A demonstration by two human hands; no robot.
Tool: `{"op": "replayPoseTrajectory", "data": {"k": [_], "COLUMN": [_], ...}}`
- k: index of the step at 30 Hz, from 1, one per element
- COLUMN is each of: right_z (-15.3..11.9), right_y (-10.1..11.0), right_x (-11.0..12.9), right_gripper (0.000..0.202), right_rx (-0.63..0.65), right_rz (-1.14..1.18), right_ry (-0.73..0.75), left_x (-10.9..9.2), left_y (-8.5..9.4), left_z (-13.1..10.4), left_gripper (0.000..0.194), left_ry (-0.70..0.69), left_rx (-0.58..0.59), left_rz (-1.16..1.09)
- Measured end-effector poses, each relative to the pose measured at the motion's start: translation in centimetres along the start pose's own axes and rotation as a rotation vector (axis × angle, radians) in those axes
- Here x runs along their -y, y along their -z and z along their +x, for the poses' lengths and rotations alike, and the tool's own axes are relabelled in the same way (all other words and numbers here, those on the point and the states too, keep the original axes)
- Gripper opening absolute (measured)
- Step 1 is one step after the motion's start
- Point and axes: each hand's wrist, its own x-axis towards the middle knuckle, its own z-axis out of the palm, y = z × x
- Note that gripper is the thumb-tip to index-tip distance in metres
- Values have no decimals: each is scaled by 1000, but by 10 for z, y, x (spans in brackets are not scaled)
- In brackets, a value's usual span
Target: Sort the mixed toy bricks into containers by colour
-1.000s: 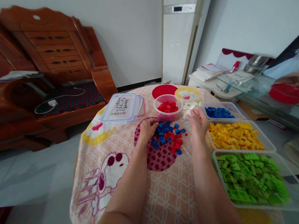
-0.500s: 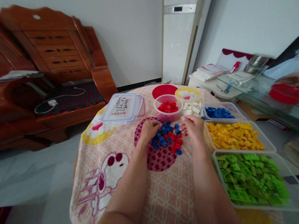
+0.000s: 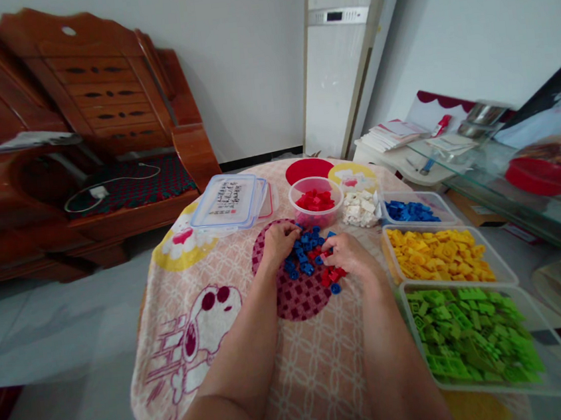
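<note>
Blue bricks (image 3: pixel 304 259) and red bricks (image 3: pixel 331 275) lie mixed in a loose pile on the tablecloth's dark red circle. At the pile's left edge is my left hand (image 3: pixel 282 241), fingers curled together beside the blue bricks; what they hold, if anything, is hidden. My right hand (image 3: pixel 348 253) reaches over the pile's right side, its fingers bent down among the bricks; their tips are too small to read. Just behind the pile stands a round clear tub (image 3: pixel 317 217) with red bricks in it, and white bricks (image 3: pixel 361 209) are heaped to its right.
Along the right side stand clear boxes of blue (image 3: pixel 412 211), yellow (image 3: pixel 440 255) and green bricks (image 3: pixel 474 336). Box lids (image 3: pixel 227 202) lie at the back left, a red lid (image 3: pixel 309 170) behind the tub. A glass shelf (image 3: pixel 489 188) is at the right.
My right hand has moved left and slightly down, from beside the white bricks onto the pile. My left hand has hardly moved.
</note>
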Motion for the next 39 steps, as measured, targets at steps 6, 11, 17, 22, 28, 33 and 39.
{"op": "replayPoseTrajectory", "data": {"k": [6,11,17,22,28,33,39], "right_z": [-3,-3,8,16,17,18,17], "right_y": [3,4,-3,-10,-12,-14,-15], "right_x": [3,5,4,7,9,8,6], "right_gripper": [13,22,46,57,51,52,44], "right_rx": [-1,-119,-337,-402,-408,-340,-339], "right_rz": [134,408,649,734,471,467,657], "right_ry": [-23,-53,15,126,247,278,165], "left_x": [-1,-7,-28,-40,-39,-38,-38], "left_y": [0,4,5,-3,-13,-14,-12], "left_z": [-1,-2,-8,-13,-13,-12,-12], "left_gripper": [18,21,30,34,31,28,31], "left_ry": [18,18,-29,-71,-83,-90,-99], "left_rx": [-36,-141,89,205,92,100,177], "left_rz": [-91,-182,-488,-590,-599,-537,-559]}}
